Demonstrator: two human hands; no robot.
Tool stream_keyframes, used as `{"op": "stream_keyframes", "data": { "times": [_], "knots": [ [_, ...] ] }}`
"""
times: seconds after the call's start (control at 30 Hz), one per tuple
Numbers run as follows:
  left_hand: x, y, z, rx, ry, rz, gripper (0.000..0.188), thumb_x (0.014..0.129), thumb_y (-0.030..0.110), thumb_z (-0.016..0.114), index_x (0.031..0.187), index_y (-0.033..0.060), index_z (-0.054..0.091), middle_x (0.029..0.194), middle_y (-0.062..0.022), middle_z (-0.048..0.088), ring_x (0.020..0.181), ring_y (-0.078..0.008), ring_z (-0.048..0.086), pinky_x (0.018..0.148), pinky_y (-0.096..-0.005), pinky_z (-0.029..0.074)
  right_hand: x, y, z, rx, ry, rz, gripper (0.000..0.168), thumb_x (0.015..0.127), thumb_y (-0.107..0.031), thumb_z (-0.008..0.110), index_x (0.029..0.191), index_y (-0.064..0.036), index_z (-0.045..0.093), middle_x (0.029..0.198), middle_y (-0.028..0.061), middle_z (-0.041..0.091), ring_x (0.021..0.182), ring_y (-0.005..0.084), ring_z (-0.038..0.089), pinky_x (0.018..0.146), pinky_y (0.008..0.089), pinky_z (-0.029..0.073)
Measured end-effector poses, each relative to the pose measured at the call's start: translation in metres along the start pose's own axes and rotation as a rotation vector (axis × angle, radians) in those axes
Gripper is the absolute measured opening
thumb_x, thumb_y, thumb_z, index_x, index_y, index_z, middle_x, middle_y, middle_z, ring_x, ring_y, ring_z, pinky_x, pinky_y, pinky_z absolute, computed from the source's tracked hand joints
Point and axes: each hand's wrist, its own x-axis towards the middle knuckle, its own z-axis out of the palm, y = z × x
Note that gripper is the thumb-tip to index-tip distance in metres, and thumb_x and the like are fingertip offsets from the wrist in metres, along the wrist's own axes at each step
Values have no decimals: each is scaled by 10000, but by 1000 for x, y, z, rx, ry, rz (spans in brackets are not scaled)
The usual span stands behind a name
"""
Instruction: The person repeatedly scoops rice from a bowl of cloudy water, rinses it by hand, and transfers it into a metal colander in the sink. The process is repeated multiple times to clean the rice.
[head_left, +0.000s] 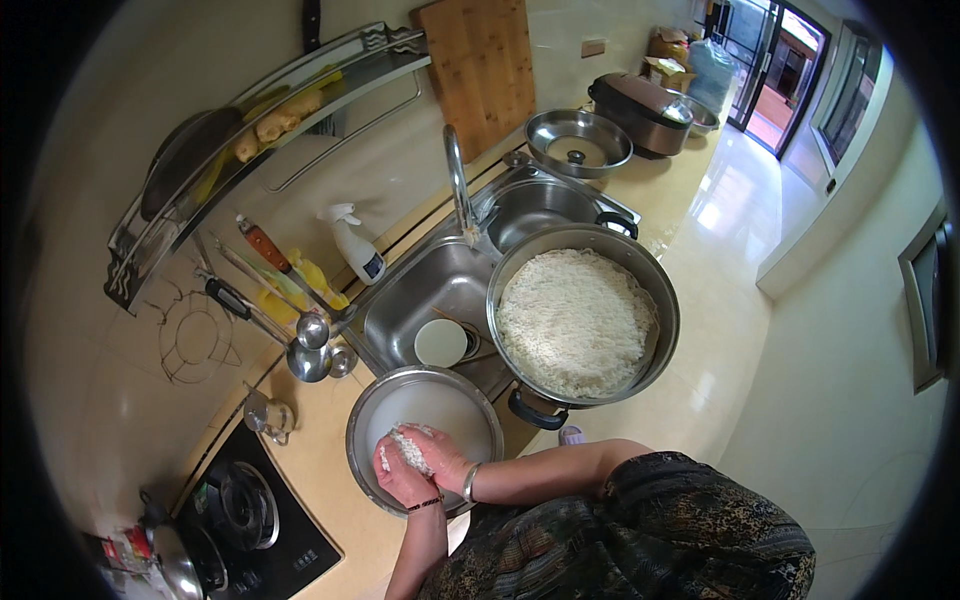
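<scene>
My left hand (404, 475) and my right hand (437, 459) are cupped together around a mound of wet white rice (410, 451). Both are over a metal basin (358, 469) that holds cloudy white water (427, 405). To the right of the basin, a large two-handled steel pot (670, 322) contains a broad, thick layer of white rice (574, 322), with the edge of a pale liner showing around it. The pot overlaps the sink's edge. In the sink basin (401, 307), a pale round bowl or lid (440, 343) lies by the drain.
A faucet (456, 176) rises behind the double sink. Ladles (309, 360) hang at the left, near a spray bottle (352, 244) and a glass jug (270, 416). A gas hob (255, 517) is lower left. A steel bowl (577, 142) and a rice cooker (641, 112) stand beyond the sink.
</scene>
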Motion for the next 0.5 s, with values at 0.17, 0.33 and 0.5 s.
{"op": "stream_keyframes", "data": {
  "times": [0.17, 0.33, 0.5],
  "knots": [
    [-14, 22, 19, 64, -4, 6, 169, 891, 184, 558, 964, 31, 560, 895, -100, 612, 784, -190, 606, 695, -309, 529, -14, -14, 10, -2, -26, -15, 298, 823, -222, 633, 1054, -37, 593, 985, 53, 613, 881, 142, 583, 772, 278, 473],
    [-24, 47, 70, 95, -149, 107, 163, 888, 138, 557, 952, -6, 596, 1024, -95, 584, 930, -156, 546, 840, -275, 437, -37, -68, 32, 107, -80, -200, 286, 825, -186, 631, 1046, -9, 586, 954, 63, 625, 840, 145, 599, 738, 271, 483],
    [-47, 35, 154, 125, -378, 189, 142, 855, 61, 562, 963, -25, 594, 1087, -111, 555, 1003, -178, 515, 902, -293, 402, -58, -148, 16, 240, -78, -349, 232, 821, -151, 623, 1019, -33, 594, 924, 63, 626, 818, 155, 602, 736, 273, 487]
  ]
}}
